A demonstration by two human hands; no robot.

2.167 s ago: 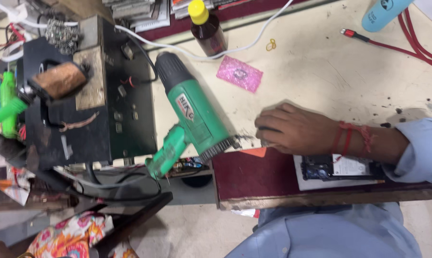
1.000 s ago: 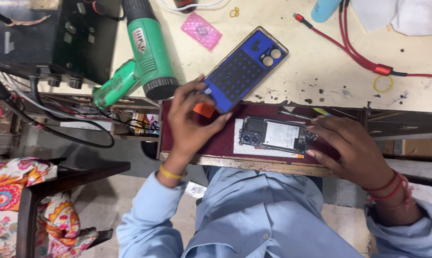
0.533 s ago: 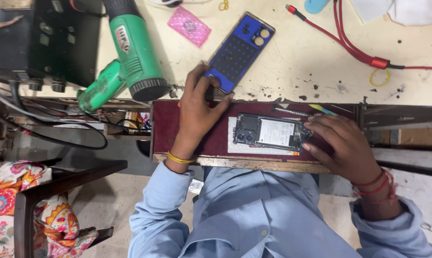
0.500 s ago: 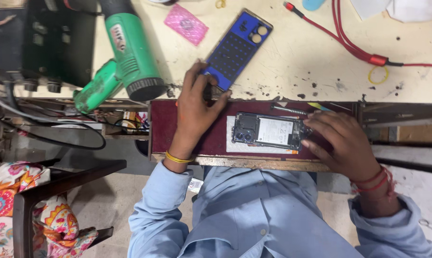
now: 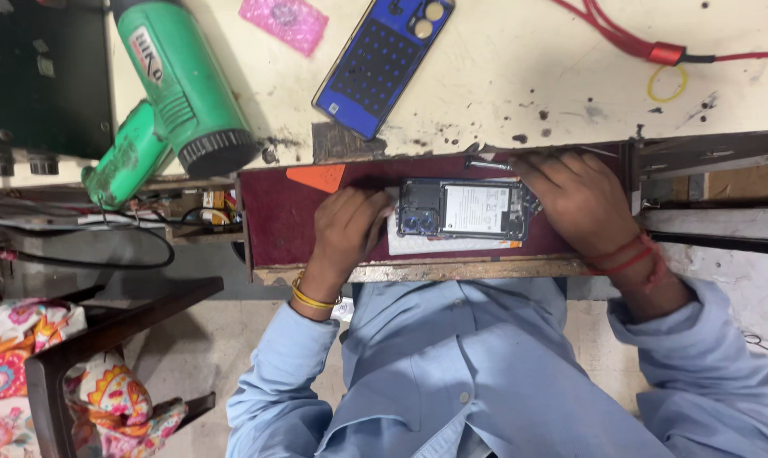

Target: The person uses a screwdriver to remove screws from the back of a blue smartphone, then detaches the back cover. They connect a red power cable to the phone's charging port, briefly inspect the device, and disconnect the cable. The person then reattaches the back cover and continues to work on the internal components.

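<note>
An opened phone (image 5: 465,210), its back off and its battery and board showing, lies on white paper on a maroon mat (image 5: 274,220). My left hand (image 5: 346,229), with a yellow bangle on the wrist, is curled against the phone's camera end. My right hand (image 5: 581,199), with red thread at the wrist, covers the phone's right end. The blue back cover (image 5: 384,64) lies apart on the cream bench top, beyond the mat. A thin metal tool (image 5: 486,165) rests just above the phone, by my right fingertips.
A green heat gun (image 5: 176,93) lies at the upper left beside a dark box (image 5: 36,76). An orange triangular pick (image 5: 318,175), a pink packet (image 5: 284,19), a red cable (image 5: 622,42) and a yellow rubber band (image 5: 666,82) are nearby. A wooden chair with floral cloth (image 5: 53,382) stands lower left.
My left hand has set the blue back cover down on the bench and come back to the phone's left end. My right hand has stayed on the phone.
</note>
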